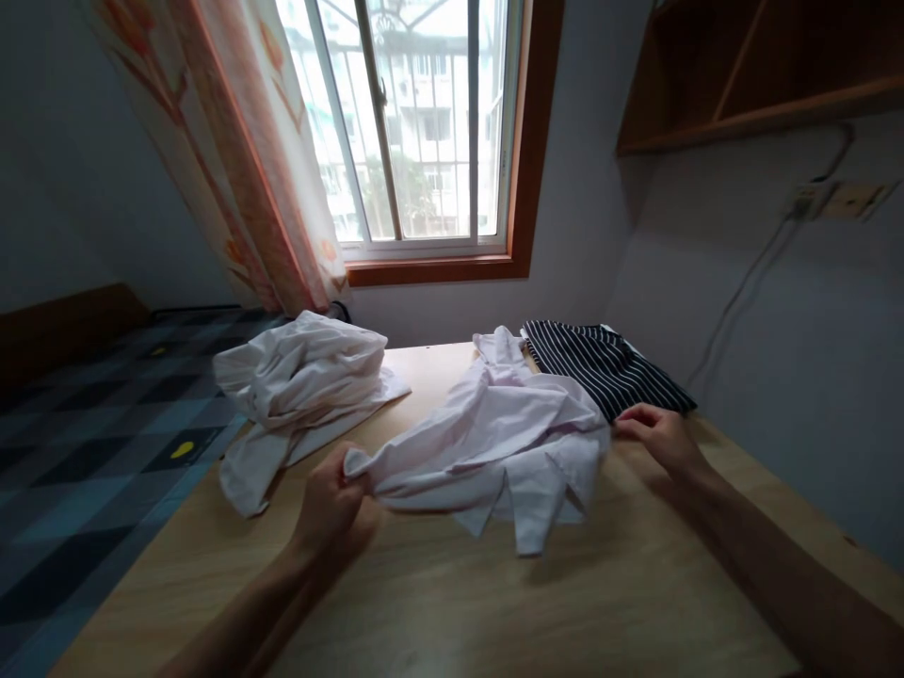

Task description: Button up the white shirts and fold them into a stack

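Note:
A rumpled white shirt is spread between my two hands over the wooden table, its lower flaps hanging toward me and slightly blurred. My left hand is closed around the shirt's left end. At the opposite side, my right hand has its fingers pinched together at the shirt's right edge; the exact grip point is small and blurred. Just beyond my right hand lies a folded black-and-white striped garment, partly behind the shirt. To the left, a heap of crumpled white cloth rests on the table.
The light wooden table reaches toward a wall with a window. A bed with a checked cover stands along the left side. An orange-patterned curtain hangs behind it. At upper right are a wooden shelf and a cable.

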Demonstrator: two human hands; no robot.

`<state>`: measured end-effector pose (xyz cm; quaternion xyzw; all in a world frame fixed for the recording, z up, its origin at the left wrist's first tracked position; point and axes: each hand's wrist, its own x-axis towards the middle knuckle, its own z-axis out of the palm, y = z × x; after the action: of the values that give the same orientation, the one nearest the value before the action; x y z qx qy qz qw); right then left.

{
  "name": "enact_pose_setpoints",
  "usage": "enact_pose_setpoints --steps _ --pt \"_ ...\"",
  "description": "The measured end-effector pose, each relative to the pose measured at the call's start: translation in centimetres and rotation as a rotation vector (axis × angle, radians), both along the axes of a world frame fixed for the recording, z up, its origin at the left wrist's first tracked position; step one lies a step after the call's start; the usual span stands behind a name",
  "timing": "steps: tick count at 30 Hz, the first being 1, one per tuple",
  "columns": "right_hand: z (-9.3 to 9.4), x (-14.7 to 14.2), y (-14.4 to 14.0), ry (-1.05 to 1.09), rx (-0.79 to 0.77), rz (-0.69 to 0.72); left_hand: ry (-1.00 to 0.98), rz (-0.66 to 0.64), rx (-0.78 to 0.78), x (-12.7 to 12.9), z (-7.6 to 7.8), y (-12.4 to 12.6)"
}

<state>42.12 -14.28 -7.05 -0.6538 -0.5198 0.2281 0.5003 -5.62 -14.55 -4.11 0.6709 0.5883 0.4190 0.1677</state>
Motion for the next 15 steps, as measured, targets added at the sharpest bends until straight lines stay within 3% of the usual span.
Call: enact_pose_setpoints --steps 2,4,7,11,13,15 --pt "0.1 0.3 -0.1 -0.063 0.020 -0.068 0.092 0.089 0.111 -0.2 0.4 -0.1" --pt "0.9 -0.2 0.3 -0.129 0.038 -0.086 0.192 0.114 0.321 0.5 1.3 -0.2" --pt "2.3 -2.7 1.6 -0.190 0.045 -0.065 0.405 0.007 0.481 3.2 2.6 0.0" --pt "2.6 -7.3 4.4 -0.276 -0.024 0.007 0.589 -0.095 0.328 6.9 2.0 2.4" --pt "2.1 -8.7 5.6 -0.337 -0.061 0.043 0.563 -0.092 0.214 7.5 0.9 4.3" --pt "1.7 -9.0 6.2 -0.329 -0.060 0.109 0.402 -0.062 0.089 7.2 0.1 5.9"
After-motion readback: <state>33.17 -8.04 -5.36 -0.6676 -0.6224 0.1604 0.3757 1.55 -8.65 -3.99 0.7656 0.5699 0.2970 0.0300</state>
